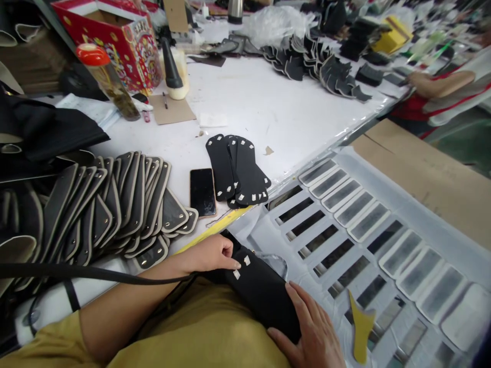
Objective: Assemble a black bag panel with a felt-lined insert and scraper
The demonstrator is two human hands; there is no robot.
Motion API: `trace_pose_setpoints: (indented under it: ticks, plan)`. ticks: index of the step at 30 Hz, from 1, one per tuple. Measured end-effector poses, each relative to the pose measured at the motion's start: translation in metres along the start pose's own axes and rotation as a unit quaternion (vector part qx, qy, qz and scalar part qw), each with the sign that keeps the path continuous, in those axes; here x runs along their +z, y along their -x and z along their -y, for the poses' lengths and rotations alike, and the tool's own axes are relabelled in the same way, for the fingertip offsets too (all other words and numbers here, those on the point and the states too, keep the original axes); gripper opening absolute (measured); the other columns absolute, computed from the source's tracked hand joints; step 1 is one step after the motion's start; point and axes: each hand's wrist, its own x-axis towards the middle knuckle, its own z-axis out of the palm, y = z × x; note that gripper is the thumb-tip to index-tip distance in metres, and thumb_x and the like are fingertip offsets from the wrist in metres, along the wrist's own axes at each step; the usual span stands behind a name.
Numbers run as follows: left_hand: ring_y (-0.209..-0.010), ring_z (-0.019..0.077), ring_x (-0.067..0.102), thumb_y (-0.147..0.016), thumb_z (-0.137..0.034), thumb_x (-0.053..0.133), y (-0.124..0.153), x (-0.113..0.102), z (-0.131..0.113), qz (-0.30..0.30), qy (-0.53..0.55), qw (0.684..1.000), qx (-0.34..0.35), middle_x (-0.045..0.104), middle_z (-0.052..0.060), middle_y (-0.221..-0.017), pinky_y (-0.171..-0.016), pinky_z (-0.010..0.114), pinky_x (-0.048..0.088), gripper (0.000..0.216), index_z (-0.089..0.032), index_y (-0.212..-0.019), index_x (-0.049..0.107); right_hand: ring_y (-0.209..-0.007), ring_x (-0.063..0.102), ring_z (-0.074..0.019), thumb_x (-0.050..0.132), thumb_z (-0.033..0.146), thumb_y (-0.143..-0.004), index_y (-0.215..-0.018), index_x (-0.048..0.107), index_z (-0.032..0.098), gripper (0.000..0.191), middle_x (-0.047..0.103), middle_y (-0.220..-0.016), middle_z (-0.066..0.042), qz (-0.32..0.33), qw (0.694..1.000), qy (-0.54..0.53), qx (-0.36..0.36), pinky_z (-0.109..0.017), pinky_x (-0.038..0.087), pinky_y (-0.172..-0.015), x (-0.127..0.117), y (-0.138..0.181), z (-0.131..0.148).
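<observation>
A black leather piece (pixel 261 291) with small white tabs lies across my lap at the table's front edge. My left hand (pixel 209 254) pinches its upper end by the tabs. My right hand (pixel 312 329) lies flat on its lower end, pressing it down. Just beyond, a small fanned pile of like black pieces with white tabs (pixel 240 168) rests on the white table (pixel 268 110). A big overlapping row of black pieces with pale edges (pixel 107 204) spreads out to the left.
A black phone (pixel 202 191) lies by the small pile. A grey template sheet with several rectangular windows (pixel 364 230) and a yellow scraper (pixel 361 327) sit on the right. A red box (pixel 118 36), bottles and more black pieces stand at the back. Another person's arm (pixel 441 84) shows far right.
</observation>
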Motion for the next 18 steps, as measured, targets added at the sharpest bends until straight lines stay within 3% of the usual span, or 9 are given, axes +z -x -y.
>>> trace_pose_setpoints:
  ticks: [6, 13, 18]
  plan:
    - [-0.052, 0.0098, 0.038, -0.063, -0.052, 0.066, -0.001, -0.002, 0.01, 0.013, 0.019, 0.999, 0.023, 0.044, -0.006, -0.052, -0.048, 0.022, 0.026, 0.039, -0.017, -0.057, 0.05, -0.113, 0.051, -0.0298, 0.06, 0.055, -0.077, -0.135, 0.034, 0.019, 0.073, 0.049, -0.129, -0.012, 0.013, 1.0, -0.005, 0.007, -0.045, 0.048, -0.089, 0.001, 0.0, 0.003]
    - [-0.051, 0.0102, 0.041, -0.066, -0.047, 0.064, 0.008, 0.006, 0.008, -0.043, 0.0, 0.999, 0.027, 0.047, -0.005, -0.053, -0.047, 0.022, 0.027, 0.034, -0.018, -0.058, 0.049, -0.116, 0.048, -0.0299, 0.06, 0.055, -0.077, -0.136, 0.032, 0.018, 0.075, 0.046, -0.131, -0.013, 0.026, 1.0, -0.004, 0.004, -0.046, 0.047, -0.092, -0.003, 0.003, 0.004]
    - [-0.041, 0.0103, 0.047, -0.067, -0.049, 0.063, 0.011, 0.012, 0.009, -0.006, 0.107, 0.994, -0.026, 0.045, -0.007, -0.05, -0.038, 0.02, 0.031, 0.035, -0.019, -0.065, 0.044, -0.121, 0.043, -0.029, 0.045, 0.047, -0.089, -0.139, 0.027, 0.014, 0.063, 0.044, -0.134, -0.016, -0.03, 0.999, -0.011, 0.003, -0.047, 0.044, -0.095, -0.003, -0.018, 0.022]
